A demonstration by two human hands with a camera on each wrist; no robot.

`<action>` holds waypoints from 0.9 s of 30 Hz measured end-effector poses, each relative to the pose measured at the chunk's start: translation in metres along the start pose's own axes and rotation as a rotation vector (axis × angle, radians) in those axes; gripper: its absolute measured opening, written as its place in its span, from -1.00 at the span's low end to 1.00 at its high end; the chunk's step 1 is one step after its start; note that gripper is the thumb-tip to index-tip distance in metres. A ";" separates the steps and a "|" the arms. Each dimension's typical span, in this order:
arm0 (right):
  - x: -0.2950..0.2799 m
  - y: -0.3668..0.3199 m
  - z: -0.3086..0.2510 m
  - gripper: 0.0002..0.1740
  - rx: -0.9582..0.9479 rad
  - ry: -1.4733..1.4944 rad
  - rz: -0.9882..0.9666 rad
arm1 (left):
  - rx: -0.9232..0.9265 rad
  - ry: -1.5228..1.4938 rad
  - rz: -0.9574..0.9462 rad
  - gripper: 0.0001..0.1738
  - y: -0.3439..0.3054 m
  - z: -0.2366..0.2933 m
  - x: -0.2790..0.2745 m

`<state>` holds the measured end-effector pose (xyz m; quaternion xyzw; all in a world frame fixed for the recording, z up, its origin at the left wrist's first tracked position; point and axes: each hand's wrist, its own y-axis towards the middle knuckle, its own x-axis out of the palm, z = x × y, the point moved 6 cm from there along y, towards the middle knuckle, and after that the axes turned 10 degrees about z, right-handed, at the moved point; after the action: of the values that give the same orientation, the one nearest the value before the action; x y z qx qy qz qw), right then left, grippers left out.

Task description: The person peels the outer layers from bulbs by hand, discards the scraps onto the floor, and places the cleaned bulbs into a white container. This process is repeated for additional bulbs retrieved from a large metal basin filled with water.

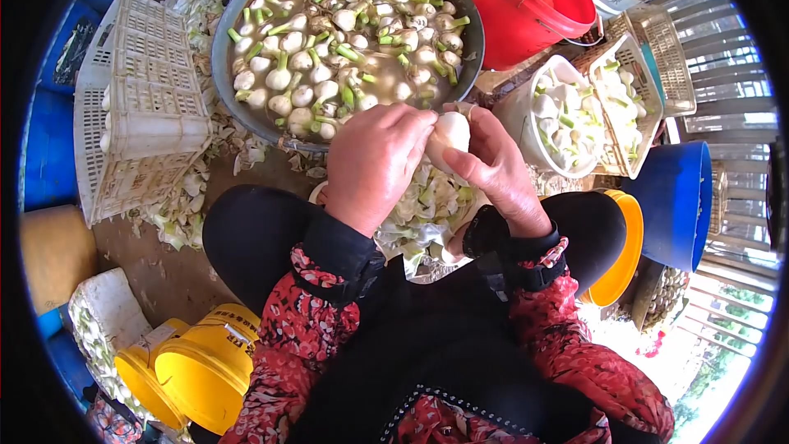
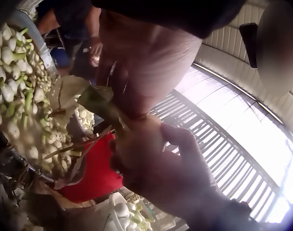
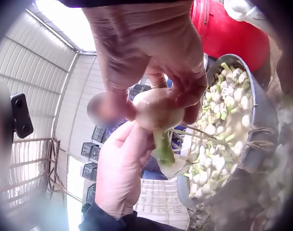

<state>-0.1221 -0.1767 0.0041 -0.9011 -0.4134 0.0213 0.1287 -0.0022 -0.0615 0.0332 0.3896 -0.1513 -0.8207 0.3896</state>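
Garlic bulb (image 1: 449, 133), held in front of me at the centre of the head view; my right hand (image 1: 500, 171) grips its rounded body between thumb and fingers, at 3 o'clock; my left hand (image 1: 374, 160), at 9 o'clock, pinches it with curled fingers. In the right wrist view, green stalk (image 3: 163, 147) at 6 o'clock of the bulb, with a loose pale skin (image 3: 173, 168) hanging beside it. Handling, by my judgement: light, firm and round at the body, so a thumb-and-finger hold about its widest part should serve; the wet-looking surface may slip, hence a snug but gentle pinch; the stalk, stiffer along its length, offers the better handle for turning; the skin, thin and papery, probably tears under a slight pull; hard squeezing might bruise the flesh. Next outward, pale peelings (image 1: 427, 207) at 6 o'clock of the bulb; a round basin (image 1: 220, 57) of stalked bulbs in cloudy water, from 10 to 11 o'clock; a white bucket (image 1: 519, 127) of pale bulbs, near 3 o'clock; farther off, a red bucket (image 1: 503, 25) at 1 o'clock.
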 end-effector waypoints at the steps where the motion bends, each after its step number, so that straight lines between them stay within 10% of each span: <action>1: 0.000 -0.001 0.001 -0.20 0.001 0.000 0.000 | -0.021 0.043 -0.004 -0.76 0.001 0.001 -0.001; 6: 0.000 -0.007 -0.007 -0.21 -0.128 -0.178 -0.164 | -0.106 -0.099 0.125 -0.82 -0.005 -0.014 -0.002; 8: 0.006 -0.011 -0.016 -0.22 -0.216 -0.170 -0.140 | -0.549 -0.555 0.078 -0.85 -0.010 -0.033 0.007; 14: -0.002 0.003 0.017 -0.29 -0.067 -0.178 0.195 | -0.341 -0.246 0.188 -0.82 -0.012 -0.029 0.009; 20: -0.002 0.004 0.020 -0.36 -0.277 -0.087 0.243 | -0.776 -0.914 0.291 -0.76 -0.021 -0.048 0.018; 27: 0.003 0.012 0.018 -0.37 -0.347 -0.088 0.313 | -0.297 -0.070 0.023 -0.72 -0.009 -0.018 0.000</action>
<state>-0.1140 -0.1782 -0.0164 -0.9610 -0.2715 0.0092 -0.0510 0.0065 -0.0551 0.0166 0.2971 -0.0462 -0.8425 0.4470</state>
